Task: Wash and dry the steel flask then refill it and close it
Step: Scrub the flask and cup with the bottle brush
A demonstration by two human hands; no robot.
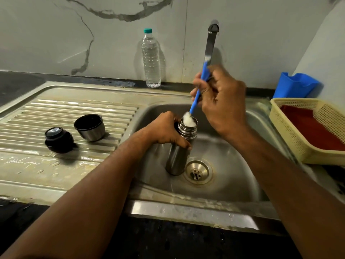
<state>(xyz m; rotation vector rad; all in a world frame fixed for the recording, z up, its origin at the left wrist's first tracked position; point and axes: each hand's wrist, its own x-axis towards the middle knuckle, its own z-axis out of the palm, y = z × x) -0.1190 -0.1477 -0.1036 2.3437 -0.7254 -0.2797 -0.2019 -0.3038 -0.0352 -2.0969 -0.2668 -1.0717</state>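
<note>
The steel flask (177,157) stands open in the sink basin (229,165), tilted slightly, beside the drain (197,171). My left hand (166,129) grips its upper body. My right hand (222,101) holds the blue handle of a bottle brush (198,90), whose white bristles sit in the flask's mouth. The flask's cup lid (90,127) and black stopper (58,139) rest on the ribbed draining board (56,113) to the left.
A clear plastic water bottle (150,58) with a teal cap stands against the wall behind the sink. The tap (211,42) hangs above the basin. On the right sit a yellow basket (291,135) holding a red cloth (313,128) and a blue container (296,85).
</note>
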